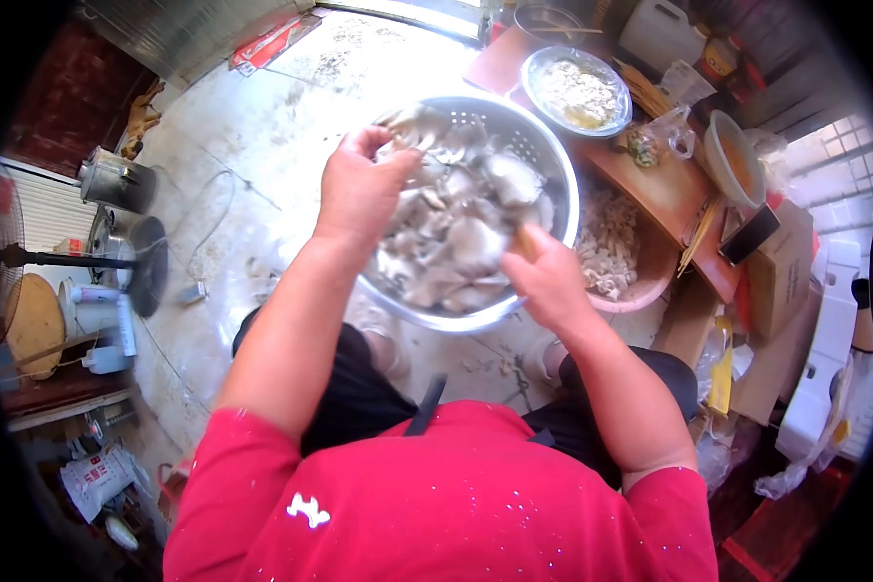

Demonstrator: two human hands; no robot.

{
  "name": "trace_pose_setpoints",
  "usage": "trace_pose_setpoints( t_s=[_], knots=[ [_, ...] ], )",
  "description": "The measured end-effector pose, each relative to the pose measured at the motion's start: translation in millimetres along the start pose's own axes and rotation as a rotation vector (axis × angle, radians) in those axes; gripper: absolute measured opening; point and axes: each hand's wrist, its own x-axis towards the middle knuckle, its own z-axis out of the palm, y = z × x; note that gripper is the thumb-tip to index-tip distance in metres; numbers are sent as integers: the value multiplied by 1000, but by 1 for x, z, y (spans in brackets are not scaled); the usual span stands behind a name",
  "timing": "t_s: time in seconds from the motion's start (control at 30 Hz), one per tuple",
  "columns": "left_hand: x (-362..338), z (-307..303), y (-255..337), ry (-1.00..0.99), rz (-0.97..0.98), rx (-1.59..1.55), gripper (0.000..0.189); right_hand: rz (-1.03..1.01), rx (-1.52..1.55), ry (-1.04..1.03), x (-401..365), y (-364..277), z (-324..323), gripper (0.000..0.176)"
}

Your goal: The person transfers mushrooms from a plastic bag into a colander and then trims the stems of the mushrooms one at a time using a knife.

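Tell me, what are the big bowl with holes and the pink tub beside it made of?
The big bowl looks like steel: silvery, shiny, with bright glints and rows of punched holes. The pink tub is probably plastic: one even colour, a duller surface and a thick rounded rim.

Colander [538, 141] fills middle, floor [262, 145] open left

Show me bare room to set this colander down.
Free: the pale concrete floor left of the perforated steel colander, out to the black round fan base. Crowded: the reddish wooden tabletop on the right carries a steel bowl, a beige bowl and bags; a pink plastic basin sits beside it.
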Motion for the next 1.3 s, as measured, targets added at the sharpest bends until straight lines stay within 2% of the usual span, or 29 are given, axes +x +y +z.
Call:
trace_pose_setpoints(
  t_s=[0.1,0.17,0.2,0.27,0.5,0.57,0.8,0.9,0.97,1.0,1.1,1.23,1.3],
  knots=[
    [2,-2,-2,-10,66,33,22,-40,-1,-20,-3,0,3,27],
    [-2,-1,4,-58,-116,-275,16,-23,0,-36,-3,5,4,27],
    [-3,-1,6,-59,-115,-274,16,-22,0,-35,-3,7,5,27],
    [-4,-4,10,-156,-280,-542,10,-29,61,-34,-2,11,6,27],
    [2,-9,1,-240,-454,-783,15,0,161,-79,-3,8,5,25],
    [4,-11,-2,-340,-488,-839,19,4,167,-110,-2,8,5,26],
    [-1,-10,6,-421,-550,-877,19,16,154,-141,-2,10,6,27],
    [-4,-9,5,-494,-588,-877,19,-36,163,-125,-1,16,9,26],
    [-5,-8,0,-627,-556,-886,23,-59,163,-128,-1,17,9,24],
    [-8,-6,2,-627,-558,-886,23,-57,163,-127,-1,17,9,24],
    [-19,2,10,-637,-525,-594,32,-66,108,-106,0,15,8,22],
    [-21,3,10,-568,-495,-526,33,-54,47,-95,-1,6,5,23],
    [-18,1,11,-551,-481,-644,31,-47,25,-95,-1,6,5,23]
  ],
)
